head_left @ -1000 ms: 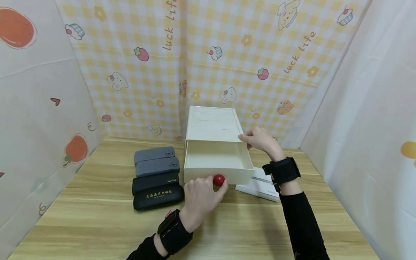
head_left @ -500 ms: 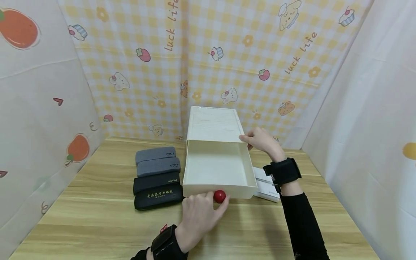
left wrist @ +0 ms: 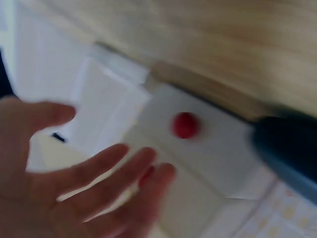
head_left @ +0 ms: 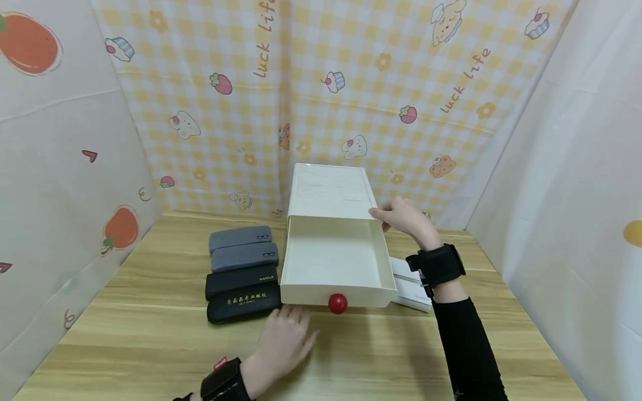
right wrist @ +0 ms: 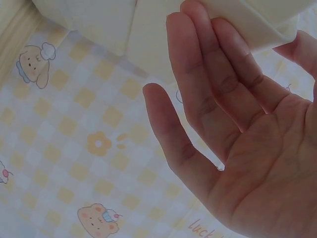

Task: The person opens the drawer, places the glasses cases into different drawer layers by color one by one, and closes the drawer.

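A cream drawer (head_left: 336, 264) is pulled well out of its white box (head_left: 331, 189), and nothing lies inside it. On its front panel sits a round red knob (head_left: 337, 303). My left hand (head_left: 286, 340) is off the knob, low and to its left, with fingers extended; the left wrist view shows the spread fingers (left wrist: 111, 171) apart from the knob (left wrist: 186, 125). At the box's right front corner, my right hand (head_left: 403, 214) grips the edge, thumb on top. Seen from the right wrist, its fingers (right wrist: 233, 47) lie against the box's side (right wrist: 252, 22).
Left of the drawer lie two grey glasses cases (head_left: 244, 257) and two black ones (head_left: 244, 305), in a row. White flat boxes (head_left: 411, 292) lie to the right, partly behind the drawer. A patterned cloth (head_left: 225, 139) hangs behind the wooden table (head_left: 150, 334).
The drawer has slid toward me, drawn by my left hand on the red knob. The left hand has then let go and moved down and left. The right hand has stayed at the box corner.
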The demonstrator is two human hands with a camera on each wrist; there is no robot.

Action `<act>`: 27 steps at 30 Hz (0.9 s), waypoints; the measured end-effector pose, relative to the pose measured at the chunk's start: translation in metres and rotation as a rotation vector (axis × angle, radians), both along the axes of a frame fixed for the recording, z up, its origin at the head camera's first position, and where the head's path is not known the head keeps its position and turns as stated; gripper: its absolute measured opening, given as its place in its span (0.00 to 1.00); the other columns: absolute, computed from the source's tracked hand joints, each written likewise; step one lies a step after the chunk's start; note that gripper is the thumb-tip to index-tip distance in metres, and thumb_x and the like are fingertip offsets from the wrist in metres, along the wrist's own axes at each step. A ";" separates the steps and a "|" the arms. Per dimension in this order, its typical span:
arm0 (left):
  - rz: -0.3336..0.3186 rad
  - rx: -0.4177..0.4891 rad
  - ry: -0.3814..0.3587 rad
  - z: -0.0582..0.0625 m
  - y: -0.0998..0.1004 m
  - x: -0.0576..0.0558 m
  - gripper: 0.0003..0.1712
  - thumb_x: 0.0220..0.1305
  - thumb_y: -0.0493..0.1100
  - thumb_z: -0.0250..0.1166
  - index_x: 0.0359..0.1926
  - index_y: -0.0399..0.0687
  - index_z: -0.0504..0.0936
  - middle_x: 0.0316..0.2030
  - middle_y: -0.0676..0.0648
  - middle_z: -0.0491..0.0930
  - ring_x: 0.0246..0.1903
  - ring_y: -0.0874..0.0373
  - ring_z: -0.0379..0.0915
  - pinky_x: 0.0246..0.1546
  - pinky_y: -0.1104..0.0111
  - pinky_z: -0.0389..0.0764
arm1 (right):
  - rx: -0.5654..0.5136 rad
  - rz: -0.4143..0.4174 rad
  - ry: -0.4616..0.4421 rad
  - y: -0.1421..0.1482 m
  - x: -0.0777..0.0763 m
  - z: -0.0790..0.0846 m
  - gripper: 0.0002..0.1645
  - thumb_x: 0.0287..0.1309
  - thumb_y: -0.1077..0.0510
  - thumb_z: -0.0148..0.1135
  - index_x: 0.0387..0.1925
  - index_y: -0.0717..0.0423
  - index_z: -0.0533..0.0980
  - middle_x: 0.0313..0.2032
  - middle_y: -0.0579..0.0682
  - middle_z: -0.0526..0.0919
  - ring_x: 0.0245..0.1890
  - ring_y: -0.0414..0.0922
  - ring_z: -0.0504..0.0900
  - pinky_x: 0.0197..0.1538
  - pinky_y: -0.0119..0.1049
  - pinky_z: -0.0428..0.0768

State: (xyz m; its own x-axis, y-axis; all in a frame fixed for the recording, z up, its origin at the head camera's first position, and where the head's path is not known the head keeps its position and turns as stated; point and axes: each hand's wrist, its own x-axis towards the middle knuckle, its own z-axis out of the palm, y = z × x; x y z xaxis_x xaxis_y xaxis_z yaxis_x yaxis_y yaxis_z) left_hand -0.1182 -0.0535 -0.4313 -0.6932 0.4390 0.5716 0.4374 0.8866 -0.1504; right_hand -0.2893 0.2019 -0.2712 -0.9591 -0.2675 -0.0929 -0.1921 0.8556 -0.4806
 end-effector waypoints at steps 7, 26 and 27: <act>0.141 -0.174 -0.251 -0.013 -0.051 -0.024 0.35 0.46 0.60 0.71 0.50 0.43 0.78 0.45 0.40 0.74 0.43 0.45 0.72 0.37 0.54 0.75 | -0.013 -0.008 -0.013 0.000 0.000 0.000 0.25 0.66 0.44 0.51 0.40 0.60 0.83 0.33 0.56 0.86 0.39 0.51 0.84 0.49 0.46 0.75; 0.074 -0.165 -0.380 -0.035 -0.095 -0.049 0.46 0.51 0.73 0.60 0.56 0.40 0.74 0.50 0.38 0.76 0.51 0.43 0.71 0.44 0.46 0.73 | -0.013 0.005 -0.011 0.001 0.000 -0.002 0.26 0.67 0.43 0.49 0.43 0.60 0.82 0.34 0.57 0.86 0.39 0.52 0.84 0.48 0.45 0.76; 0.072 -0.165 -0.376 -0.035 -0.096 -0.050 0.45 0.51 0.73 0.60 0.56 0.41 0.75 0.49 0.38 0.77 0.50 0.44 0.72 0.43 0.48 0.74 | -0.014 0.003 -0.013 0.000 0.000 -0.003 0.26 0.67 0.43 0.49 0.43 0.60 0.82 0.34 0.57 0.86 0.39 0.53 0.84 0.48 0.45 0.76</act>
State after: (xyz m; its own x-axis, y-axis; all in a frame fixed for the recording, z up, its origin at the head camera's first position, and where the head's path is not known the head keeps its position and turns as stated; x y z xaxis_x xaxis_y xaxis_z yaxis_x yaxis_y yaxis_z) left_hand -0.1683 -0.1498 -0.4668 -0.8727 0.4460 0.1986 0.4266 0.8944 -0.1342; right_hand -0.2892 0.2023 -0.2738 -0.9569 -0.2720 -0.1020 -0.1883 0.8480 -0.4954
